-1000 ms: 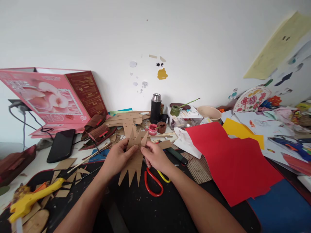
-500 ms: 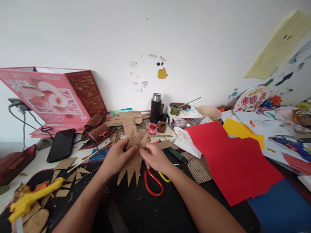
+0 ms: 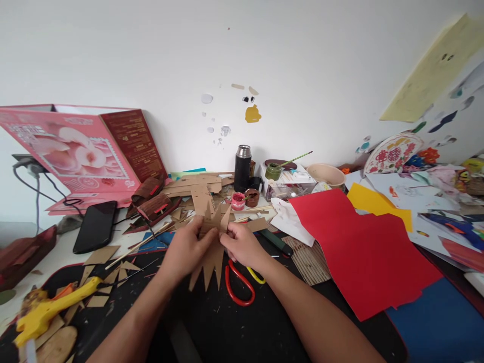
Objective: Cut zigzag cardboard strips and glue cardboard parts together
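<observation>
Both hands hold a brown cardboard piece with pointed, spiky ends at top and bottom. My left hand is closed on its left edge, thumb lying across the front. On the opposite edge, my right hand pinches the cardboard near the upper points. The fingers behind the piece are mostly hidden. Just below my right hand lie red scissor-like handles, with a yellow loop beside them on the black mat.
A yellow glue gun and cardboard scraps lie left, near a black phone. Behind the hands stand a black thermos and paint jars. A green-handled cutter and red sheet lie right.
The cardboard piece has turned slightly, its lower points shifting a little to the right. My left hand has moved slightly right with it; my right hand stays nearly in place.
</observation>
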`<state>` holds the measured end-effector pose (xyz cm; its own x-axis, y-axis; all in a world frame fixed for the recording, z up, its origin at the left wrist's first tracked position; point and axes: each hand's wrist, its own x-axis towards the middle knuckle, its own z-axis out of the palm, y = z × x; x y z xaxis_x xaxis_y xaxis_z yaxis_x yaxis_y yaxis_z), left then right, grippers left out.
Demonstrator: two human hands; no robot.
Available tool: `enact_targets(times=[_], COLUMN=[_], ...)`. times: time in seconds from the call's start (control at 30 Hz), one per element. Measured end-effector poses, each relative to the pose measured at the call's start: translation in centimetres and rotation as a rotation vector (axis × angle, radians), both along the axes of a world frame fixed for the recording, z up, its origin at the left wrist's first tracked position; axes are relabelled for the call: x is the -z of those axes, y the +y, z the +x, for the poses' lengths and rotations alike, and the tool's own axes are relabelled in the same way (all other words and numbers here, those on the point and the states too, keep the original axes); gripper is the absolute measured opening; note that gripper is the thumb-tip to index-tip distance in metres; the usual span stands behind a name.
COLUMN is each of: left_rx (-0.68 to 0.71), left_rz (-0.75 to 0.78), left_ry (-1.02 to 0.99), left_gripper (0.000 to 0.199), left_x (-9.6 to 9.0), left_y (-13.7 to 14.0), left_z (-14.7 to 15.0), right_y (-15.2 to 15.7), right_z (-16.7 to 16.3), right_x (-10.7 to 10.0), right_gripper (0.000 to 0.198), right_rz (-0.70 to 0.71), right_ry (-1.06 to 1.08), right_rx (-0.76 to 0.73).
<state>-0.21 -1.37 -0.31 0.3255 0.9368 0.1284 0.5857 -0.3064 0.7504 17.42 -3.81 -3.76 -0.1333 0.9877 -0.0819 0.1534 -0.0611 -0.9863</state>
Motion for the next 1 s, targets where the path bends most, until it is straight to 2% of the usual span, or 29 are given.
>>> enact_targets(times=[0.07,0.1,0.17,0.33,0.4,0.47,0.67,0.87,1.0], left_rx=[-0.087,-0.095,-0.083,0.060,0.119,0.143,0.112,0.090,0.080], left_rz=[0.093,0.097,0.066,-0.263,-0.365,-0.400,-0.362,-0.280,-0.248], left_ry=[0.155,0.169,0.071,-0.321,-0.343,-0.323,-0.331,-0.257,-0.236], left_gripper=[0.023,0.023,0.028,0.055,0.059,0.059,0.064,0.058,0.055], left_x=[0.2,0.3,0.4,-0.4,-0.7,-0.8,-0.1,0.1,-0.2], left_y=[-0.3,-0.4,-0.2,0.6,0.7,0.7,0.5,0.8,0.8], left_z=[0.6,0.8,0.8,-0.4,-0.8,-0.9,-0.7,-0.9,-0.9], right_y=[0.2,0.3,0.3,0.0,0.0,0.0,-0.1,0.2,0.3], right_z=[-0.1,-0.1,-0.3,-0.2,-0.1,0.1,0.2,0.3,0.2], right_x=[0.5,0.6,0.7,0.1,-0.1,-0.2,-0.3,0.7,0.8], right_gripper=[0.022,0.020,0.017,0.014,0.014,0.013,0.009,0.017,0.013], right_rz=[0.006,0.016,0.029,0.039,0.048,0.054,0.039,0.052,0.044], right_ry=[-0.029,-0.031,-0.021,0.042,0.088,0.121,0.137,0.117,0.114], right_rx=[0.030,0.039,0.053,0.044,0.039,0.040,0.008,-0.011,-0.021])
